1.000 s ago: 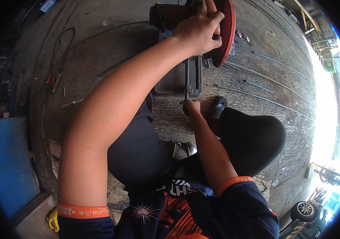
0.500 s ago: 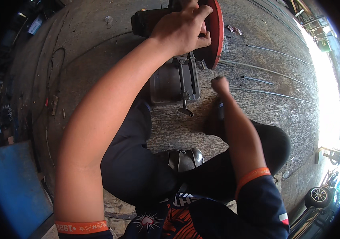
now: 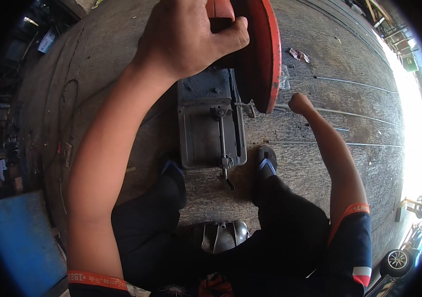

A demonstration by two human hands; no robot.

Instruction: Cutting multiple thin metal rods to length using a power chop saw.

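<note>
A cut-off saw stands on the concrete floor in front of me, with a grey base and vise (image 3: pixel 211 123) and a red blade guard (image 3: pixel 263 54). My left hand (image 3: pixel 186 37) is closed around the saw's handle at the top of the guard. My right hand (image 3: pixel 300 103) is a fist just right of the guard's lower edge. It sits on a thin metal rod (image 3: pixel 354 114) that runs from the vise out to the right, and seems to grip it. The vise's screw and crank (image 3: pixel 223 158) point toward my feet.
My feet in blue sandals (image 3: pixel 266 166) stand on either side of the saw's base. More thin rods (image 3: pixel 349 81) lie on the floor at the right. A ribbed metal dome (image 3: pixel 221 236) sits between my legs. A blue sheet (image 3: pixel 20 242) lies lower left; a wheel (image 3: pixel 398 261) lower right.
My right hand has left the vise crank near my feet and gone up to the rod beside the guard. My left hand has stayed on the handle. The view has closed in on the saw.
</note>
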